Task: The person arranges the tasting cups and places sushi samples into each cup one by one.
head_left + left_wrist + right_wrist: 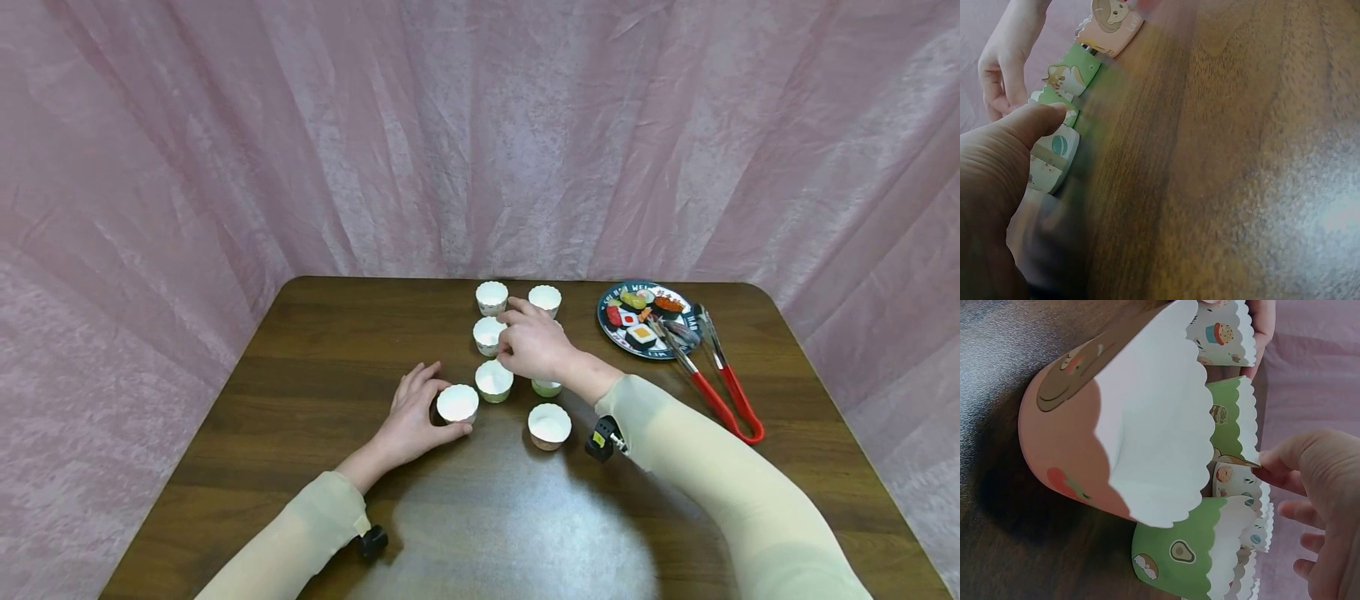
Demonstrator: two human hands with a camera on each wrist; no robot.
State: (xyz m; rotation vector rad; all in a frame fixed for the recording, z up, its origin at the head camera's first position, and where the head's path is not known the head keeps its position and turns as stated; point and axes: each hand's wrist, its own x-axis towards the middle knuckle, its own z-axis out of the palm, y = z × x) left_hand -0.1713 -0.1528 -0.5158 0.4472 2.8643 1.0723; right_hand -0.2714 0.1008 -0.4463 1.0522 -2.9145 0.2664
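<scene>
In the head view, two columns of scalloped paper baking cups stand on the table. My left hand (412, 417) grips the near-left white-lined cup (457, 403) between thumb and fingers. Next to it is a green cup (494, 381); my right hand (536, 343) reaches over from the right, fingertips at its rim. The right wrist view shows the thumb and a finger pinching the edge of that green cup (1229, 419), other fingers loosely bent. A pink cup (1063, 440) stands close to that camera. My right hand partly hides the cups of the right column.
At the right back lies a dark round plate (613, 335) with several sushi pieces. Red-handled tongs (738, 392) rest partly on it, jaws spread. Two more cups (492, 297) stand at the far end of the columns, near the pink curtain (465, 150) behind the wooden table (315, 375).
</scene>
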